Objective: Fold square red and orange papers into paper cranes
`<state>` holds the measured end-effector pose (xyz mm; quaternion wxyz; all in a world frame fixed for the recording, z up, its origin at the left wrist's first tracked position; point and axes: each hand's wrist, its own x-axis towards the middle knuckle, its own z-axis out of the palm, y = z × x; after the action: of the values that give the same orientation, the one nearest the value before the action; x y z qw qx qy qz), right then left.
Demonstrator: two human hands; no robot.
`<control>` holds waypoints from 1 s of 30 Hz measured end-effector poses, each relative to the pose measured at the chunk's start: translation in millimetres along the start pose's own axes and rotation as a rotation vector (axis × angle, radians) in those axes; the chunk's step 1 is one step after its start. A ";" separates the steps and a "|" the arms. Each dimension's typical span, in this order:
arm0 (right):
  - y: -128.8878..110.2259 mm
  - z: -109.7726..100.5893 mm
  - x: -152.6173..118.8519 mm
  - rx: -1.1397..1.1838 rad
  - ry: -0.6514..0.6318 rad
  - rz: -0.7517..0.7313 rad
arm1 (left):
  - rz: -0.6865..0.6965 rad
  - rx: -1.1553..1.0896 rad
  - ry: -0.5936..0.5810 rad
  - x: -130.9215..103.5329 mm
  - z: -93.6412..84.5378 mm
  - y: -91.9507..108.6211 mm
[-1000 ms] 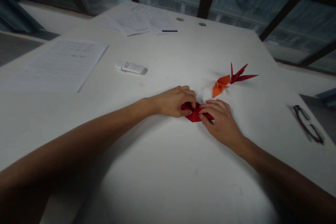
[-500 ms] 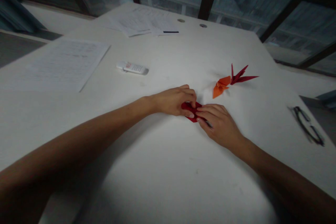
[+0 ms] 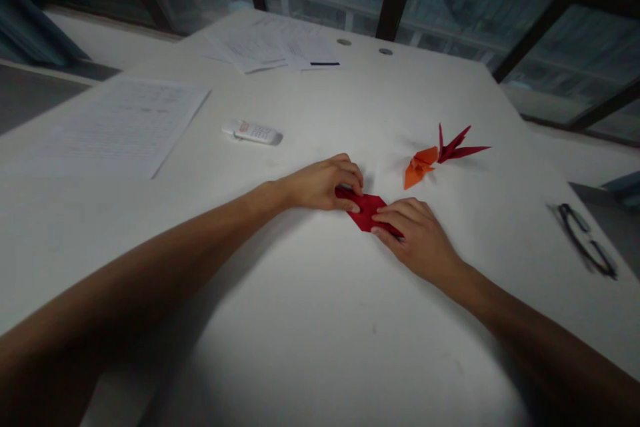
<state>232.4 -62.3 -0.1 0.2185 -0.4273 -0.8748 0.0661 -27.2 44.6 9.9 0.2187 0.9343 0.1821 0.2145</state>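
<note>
A folded piece of red paper lies on the white table, its flat middle showing between my hands. My left hand pinches its left end between thumb and curled fingers. At the paper's right end is my right hand, its thumb and fingers closed on the narrow part. Beyond my right hand stand an orange folded paper figure and a dark red folded figure with pointed tips, side by side.
A white labelled object lies beyond my left hand. Printed sheets are at the left, with more papers at the back. Black-framed glasses rest near the right edge. Windows stand behind the table.
My left hand has moved slightly left and away from my right hand, so more of the red paper shows between them. My right hand has hardly moved.
</note>
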 end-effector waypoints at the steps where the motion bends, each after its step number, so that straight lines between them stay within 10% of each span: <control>1: 0.5 0.2 -0.3 0.005 0.004 0.003 | 0.013 0.026 -0.003 -0.1 -0.3 0.7; 8: 3.5 1.9 -0.2 0.027 0.035 0.081 | 0.105 0.294 -0.019 3.4 7.6 18.3; 30: 12.6 2.9 2.0 0.066 0.146 0.249 | -0.097 -0.014 -0.110 11.0 15.1 38.2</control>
<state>239.2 -52.6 -5.9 0.2856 -0.5286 -0.7943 0.0901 -1.2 12.4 19.8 0.2451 0.9332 0.2134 0.1533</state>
